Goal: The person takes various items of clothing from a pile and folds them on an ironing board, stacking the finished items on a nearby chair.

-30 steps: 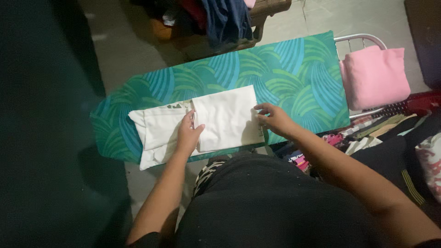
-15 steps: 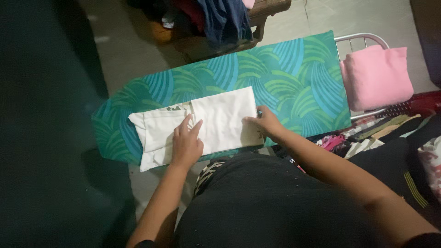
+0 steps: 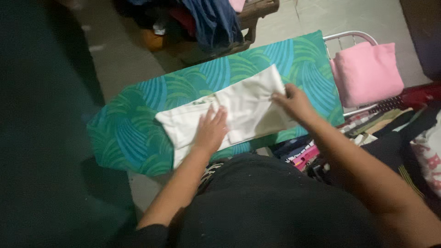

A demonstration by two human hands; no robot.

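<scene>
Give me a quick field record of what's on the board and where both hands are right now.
surface: ironing board, green and blue leaf-pattern cover
item: folded white cloth, lying across the board
left hand: flat, palm down on the cloth
right hand: on the cloth's right end, grip unclear
beside: folded pink cloth on the metal rack at the board's end

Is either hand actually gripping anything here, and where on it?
Left hand lies flat on the middle of the folded white garment; right hand rests at its right edge. A true grip cannot be told.
</scene>
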